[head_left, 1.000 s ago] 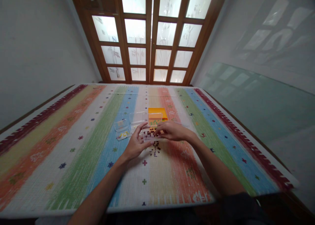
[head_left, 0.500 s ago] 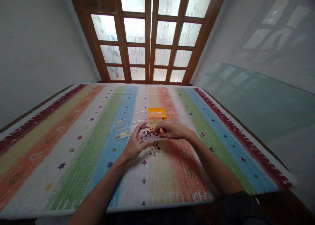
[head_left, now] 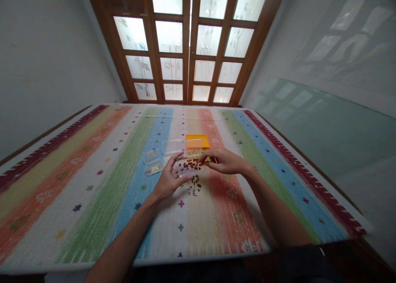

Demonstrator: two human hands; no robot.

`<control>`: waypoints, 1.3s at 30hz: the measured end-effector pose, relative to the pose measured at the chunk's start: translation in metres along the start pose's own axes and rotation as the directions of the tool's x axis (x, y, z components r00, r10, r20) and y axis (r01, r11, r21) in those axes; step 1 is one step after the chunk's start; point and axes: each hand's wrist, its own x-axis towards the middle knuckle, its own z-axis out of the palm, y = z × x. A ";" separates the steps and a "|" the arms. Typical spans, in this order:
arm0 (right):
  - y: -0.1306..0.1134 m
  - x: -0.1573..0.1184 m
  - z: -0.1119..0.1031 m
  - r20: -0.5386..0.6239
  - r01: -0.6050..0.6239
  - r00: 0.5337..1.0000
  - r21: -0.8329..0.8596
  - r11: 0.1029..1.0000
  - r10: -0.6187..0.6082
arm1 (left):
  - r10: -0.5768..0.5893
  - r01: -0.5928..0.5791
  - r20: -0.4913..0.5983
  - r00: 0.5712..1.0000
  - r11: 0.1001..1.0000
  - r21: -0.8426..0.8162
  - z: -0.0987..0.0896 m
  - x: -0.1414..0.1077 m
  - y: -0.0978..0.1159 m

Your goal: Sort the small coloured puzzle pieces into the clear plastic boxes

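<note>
My left hand (head_left: pixel 168 180) grips the left side of a clear plastic box (head_left: pixel 185 174), thumb at the near edge and fingers at the far side. Small dark brown building bricks (head_left: pixel 192 165) lie scattered inside it. At the box's right end is my right hand (head_left: pixel 225 161), its fingers curled and thumb and fingertips close together; whatever they pinch is too small to make out. Just below the box, several loose dark bricks (head_left: pixel 194 184) lie on the striped tablecloth (head_left: pixel 210 217).
Left of my left hand, a small open clear case (head_left: pixel 152 156) contains yellow pieces (head_left: pixel 154 168). An orange tray (head_left: pixel 197 137) stands behind the box, with green pieces (head_left: pixel 194 152) in front of it. Beyond the table are glazed wooden doors (head_left: pixel 187 60).
My right hand has moved right, from over the middle of the box to its right end, uncovering more brown bricks. My left hand keeps its hold on the box.
</note>
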 end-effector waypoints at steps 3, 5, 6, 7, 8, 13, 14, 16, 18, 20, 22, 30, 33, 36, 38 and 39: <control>0.000 -0.007 0.001 -0.054 0.022 0.998 0.010 1.000 -0.022 | -0.010 0.010 0.000 1.000 1.000 -0.008 0.001 0.001 0.002; 0.001 -0.013 0.003 -0.082 0.053 0.995 0.039 0.998 -0.050 | -0.019 0.019 -0.011 1.000 1.000 -0.012 0.000 0.001 0.003; 0.002 -0.016 0.004 -0.082 0.066 0.995 0.063 0.996 -0.061 | -0.024 0.023 -0.021 1.000 1.000 -0.012 0.000 0.001 0.003; 0.003 -0.019 0.005 -0.067 0.073 0.995 0.091 0.993 -0.067 | -0.026 0.026 -0.031 0.999 1.000 -0.011 -0.001 0.001 0.003; 0.005 -0.021 0.008 -0.038 0.071 0.997 0.119 0.990 -0.067 | -0.027 0.026 -0.042 0.999 1.000 -0.008 -0.002 0.002 0.003; 0.022 -0.031 0.028 0.116 -0.027 0.993 0.073 0.997 0.019 | -0.005 0.006 -0.063 0.998 1.000 0.016 -0.006 0.002 0.000; 0.025 -0.032 0.033 0.106 -0.046 0.993 0.031 0.998 0.043 | -0.001 0.003 -0.065 0.998 1.000 0.019 -0.006 0.002 -0.001; 0.028 -0.033 0.044 0.092 -0.075 0.993 -0.040 0.996 0.079 | -0.002 0.003 -0.074 0.997 1.000 0.020 -0.006 0.003 -0.002; 0.029 -0.032 0.054 0.089 -0.099 0.990 -0.080 0.992 0.106 | -0.011 0.012 -0.086 0.996 1.000 0.018 -0.006 0.003 -0.002; 0.029 -0.032 0.064 0.095 -0.122 0.987 -0.101 0.987 0.132 | -0.018 0.020 -0.097 0.995 1.000 0.020 -0.006 0.003 -0.002; 0.029 -0.031 0.072 0.103 -0.137 0.983 -0.113 0.984 0.149 | -0.021 0.023 -0.097 0.995 0.999 0.022 -0.006 0.003 -0.002; 0.034 -0.032 0.083 0.118 -0.144 0.982 -0.055 0.988 0.149 | -0.019 0.021 -0.086 0.996 0.999 0.024 -0.005 0.003 0.000; 0.037 -0.033 0.082 0.115 -0.137 0.983 -0.041 0.990 0.141 | -0.036 0.037 -0.084 0.996 0.999 0.010 -0.005 0.002 0.002; 0.040 -0.034 0.084 0.092 -0.145 0.984 -0.074 0.987 0.151 | -0.043 0.043 -0.084 0.996 0.999 -0.006 -0.005 0.002 0.002; 0.041 -0.032 0.085 0.074 -0.156 0.983 -0.117 0.981 0.165 | -0.039 0.039 -0.079 0.996 0.999 -0.003 -0.007 0.003 0.000; 0.041 -0.031 0.085 0.069 -0.161 0.983 -0.137 0.977 0.171 | -0.034 0.035 -0.076 0.996 0.999 0.002 -0.007 0.003 0.000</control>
